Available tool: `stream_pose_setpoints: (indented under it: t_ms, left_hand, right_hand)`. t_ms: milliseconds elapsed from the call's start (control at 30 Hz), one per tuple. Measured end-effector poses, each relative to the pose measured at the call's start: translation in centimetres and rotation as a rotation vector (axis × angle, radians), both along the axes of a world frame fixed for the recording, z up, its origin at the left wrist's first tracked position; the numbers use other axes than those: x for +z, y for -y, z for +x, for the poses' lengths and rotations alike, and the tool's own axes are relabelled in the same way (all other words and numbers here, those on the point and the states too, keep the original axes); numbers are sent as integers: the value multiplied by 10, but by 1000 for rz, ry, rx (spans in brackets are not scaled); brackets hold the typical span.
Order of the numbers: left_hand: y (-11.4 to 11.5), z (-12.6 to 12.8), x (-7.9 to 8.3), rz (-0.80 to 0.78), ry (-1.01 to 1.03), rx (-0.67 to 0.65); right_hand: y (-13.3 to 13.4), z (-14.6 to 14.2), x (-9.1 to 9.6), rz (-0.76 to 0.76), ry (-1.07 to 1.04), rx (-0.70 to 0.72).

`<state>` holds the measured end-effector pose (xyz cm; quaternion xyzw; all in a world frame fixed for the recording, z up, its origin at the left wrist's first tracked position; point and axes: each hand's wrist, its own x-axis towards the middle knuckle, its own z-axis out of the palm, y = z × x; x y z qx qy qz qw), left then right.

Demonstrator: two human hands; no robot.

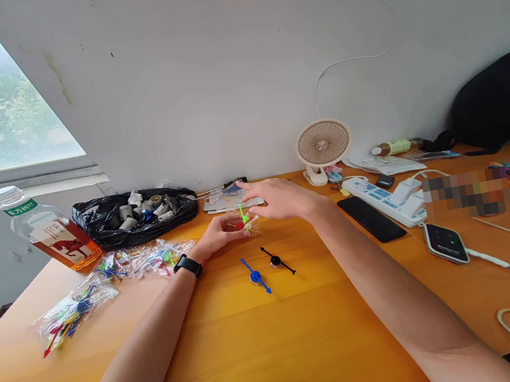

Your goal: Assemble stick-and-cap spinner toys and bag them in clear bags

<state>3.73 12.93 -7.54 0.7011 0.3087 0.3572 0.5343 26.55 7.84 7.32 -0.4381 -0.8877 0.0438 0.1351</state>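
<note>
My left hand point(219, 232), with a black watch on its wrist, is closed round a small clear plastic packet point(242, 223) holding red and green pointer pieces. My right hand point(279, 198) hovers just above and to the right of the packet, its fingers stretched out, and seems to hold nothing. In front of both hands a blue pointer piece point(255, 276) and a black pointer piece point(277, 260) lie loose on the orange table point(272, 346).
Clear packets of coloured pieces point(75, 307) lie at the left, by a bottle of amber drink point(47, 229) and an open black bag of small parts point(136, 216). A small fan point(323, 147), power strip point(387, 198), black phone point(371, 218), cables and a black bag point(503, 101) crowd the right.
</note>
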Motion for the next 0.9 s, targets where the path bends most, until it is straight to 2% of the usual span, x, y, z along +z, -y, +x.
stream_pose_setpoints:
  t_ms: [233, 400, 500, 600, 667, 900]
  left_hand:
    - [2, 0, 1, 10, 1, 12]
    - [5, 1, 7, -12, 6, -6]
    - [6, 4, 20, -3, 68, 48]
    - [6, 6, 40, 101, 160, 261]
    - [6, 6, 53, 205, 153, 386]
    - [13, -1, 88, 363, 21, 342]
  right_hand:
    - [-5, 2, -4, 163, 30, -98]
    - [-15, 4, -8, 140, -105, -59]
    - [-19, 4, -8, 137, -218, 3]
    - [-19, 0, -8, 119, -318, 47]
    - [-18, -2, -8, 66, -397, 72]
    - [-20, -9, -12, -3, -593, 113]
